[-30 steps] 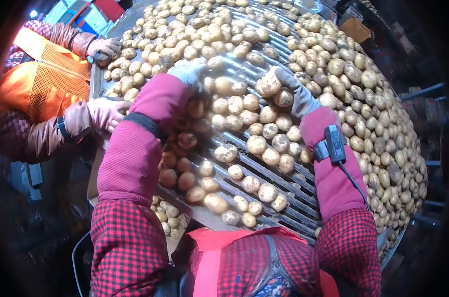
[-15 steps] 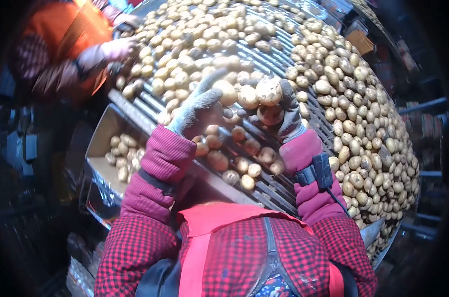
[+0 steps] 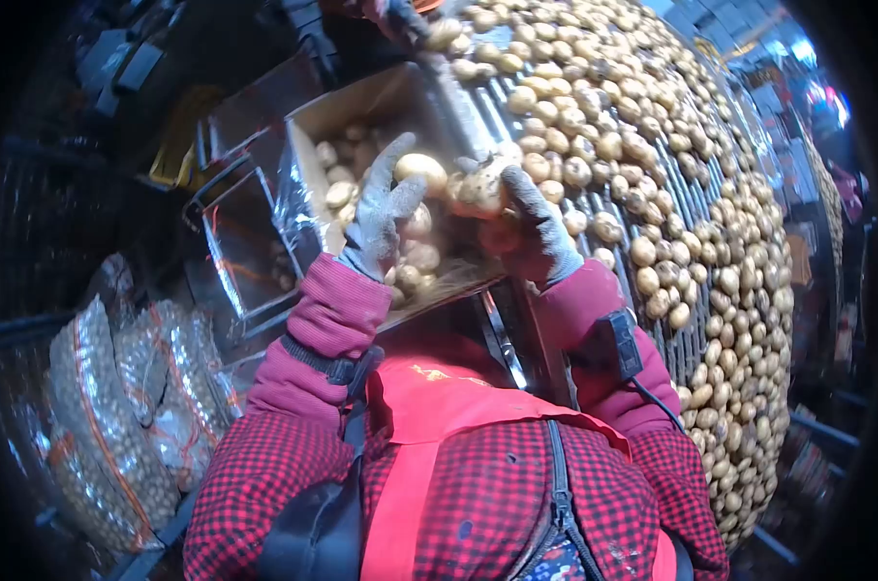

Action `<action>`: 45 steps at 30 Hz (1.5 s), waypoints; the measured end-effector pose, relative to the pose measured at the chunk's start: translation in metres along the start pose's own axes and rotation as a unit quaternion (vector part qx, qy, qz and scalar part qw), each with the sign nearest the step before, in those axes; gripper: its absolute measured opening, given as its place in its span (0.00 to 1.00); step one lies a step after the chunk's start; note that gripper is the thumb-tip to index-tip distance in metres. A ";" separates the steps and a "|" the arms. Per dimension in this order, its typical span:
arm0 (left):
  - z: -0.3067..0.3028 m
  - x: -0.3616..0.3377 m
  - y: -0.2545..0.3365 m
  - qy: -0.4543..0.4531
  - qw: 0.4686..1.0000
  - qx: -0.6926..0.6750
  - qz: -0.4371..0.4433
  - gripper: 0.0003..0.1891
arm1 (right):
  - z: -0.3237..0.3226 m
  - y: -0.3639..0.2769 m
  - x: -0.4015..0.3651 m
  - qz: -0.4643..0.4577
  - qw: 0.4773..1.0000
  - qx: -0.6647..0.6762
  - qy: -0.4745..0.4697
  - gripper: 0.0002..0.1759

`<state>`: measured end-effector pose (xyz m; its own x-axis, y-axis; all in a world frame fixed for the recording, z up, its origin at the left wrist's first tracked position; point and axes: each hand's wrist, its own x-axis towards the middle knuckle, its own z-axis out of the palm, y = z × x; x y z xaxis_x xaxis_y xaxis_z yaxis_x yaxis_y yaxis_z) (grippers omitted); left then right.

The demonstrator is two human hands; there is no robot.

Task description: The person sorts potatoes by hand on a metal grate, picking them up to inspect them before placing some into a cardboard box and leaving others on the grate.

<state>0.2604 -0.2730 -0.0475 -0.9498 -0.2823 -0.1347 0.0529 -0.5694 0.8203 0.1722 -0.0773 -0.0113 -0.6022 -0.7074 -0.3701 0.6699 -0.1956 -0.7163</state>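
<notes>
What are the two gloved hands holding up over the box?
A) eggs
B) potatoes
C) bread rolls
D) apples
B: the left hand grips a pale potato and the right hand grips a brown potato, both above the box, which has more potatoes in it.

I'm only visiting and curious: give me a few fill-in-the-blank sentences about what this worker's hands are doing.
1. The left hand and the right hand both wear grey ____.
2. The right hand grips a dirty ____ near the box.
3. The box lies on the ____ side of the belt.
4. The checked shirt is red and ____.
Missing words: gloves; potato; left; black.
</notes>
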 end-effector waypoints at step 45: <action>-0.228 -0.138 0.039 0.505 0.861 -0.068 0.001 0.37 | 0.130 0.084 0.078 0.110 0.931 -0.292 -0.191 0.35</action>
<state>0.4642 -0.4327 -0.1234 -0.2012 -0.7718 -0.6032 0.1553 -0.6332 0.7583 0.2375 -0.2371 -0.0235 -0.2057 -0.8979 -0.3893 0.3419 0.3068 -0.8883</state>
